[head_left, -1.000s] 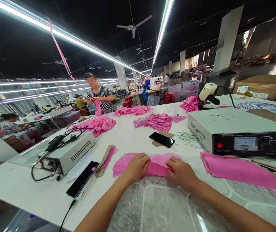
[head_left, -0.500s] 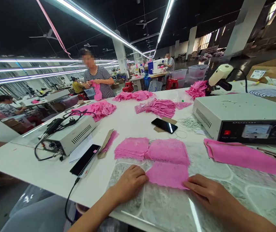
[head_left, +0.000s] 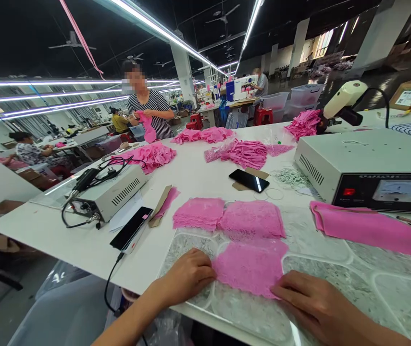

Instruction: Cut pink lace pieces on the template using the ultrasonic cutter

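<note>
A single pink lace fabric piece (head_left: 250,266) lies on the clear patterned mat (head_left: 255,312) right in front of me. My left hand (head_left: 193,274) pinches its left edge, fingers curled together. At the lower right corner of the piece, my right hand (head_left: 306,298) has thumb and fingers closed on the scalloped border. Just beyond are two neat piles of the same lace, a left pile (head_left: 198,214) and a right pile (head_left: 252,218). The far edge of the held piece meets the near side of the right pile.
To the right stand a grey control box (head_left: 371,154) and a folded pink cloth (head_left: 367,230). A black phone (head_left: 249,180) lies beyond the piles. Left are a second phone (head_left: 131,228) on a cable and another grey box (head_left: 115,194). Across the table a person (head_left: 149,110) handles pink fabric.
The lace piece has come a little toward me, and more of it shows below the right pile. Both hands keep their hold at its edges. My view has shifted slightly.
</note>
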A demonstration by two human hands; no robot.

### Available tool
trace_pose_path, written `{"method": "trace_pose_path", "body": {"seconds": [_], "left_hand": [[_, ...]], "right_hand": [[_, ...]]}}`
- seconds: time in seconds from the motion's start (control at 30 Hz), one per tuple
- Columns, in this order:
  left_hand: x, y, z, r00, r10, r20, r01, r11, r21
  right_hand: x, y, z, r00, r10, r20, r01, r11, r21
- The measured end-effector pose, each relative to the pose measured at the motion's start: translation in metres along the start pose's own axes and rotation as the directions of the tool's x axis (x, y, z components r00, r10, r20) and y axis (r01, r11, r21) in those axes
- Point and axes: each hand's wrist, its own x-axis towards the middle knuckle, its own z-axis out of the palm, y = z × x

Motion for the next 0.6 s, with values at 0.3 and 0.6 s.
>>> {"method": "trace_pose_path", "body": {"seconds": [0.3,0.6], "left_hand": [[-0.008,0.011,-0.011,0.999,0.029,-0.032,-0.029,0.999,0.031],[-0.025,0.017,0.002,0.995,0.100,0.001,-0.099,0.983,0.158]], "right_hand": [[0.003,-0.014,-0.012,0.991,-0.095,-0.098,0.091,0.995,-0.039],[0.022,-0.013,-0.017,0.992,0.065,0.113,-0.087,0.975,0.205]]}}
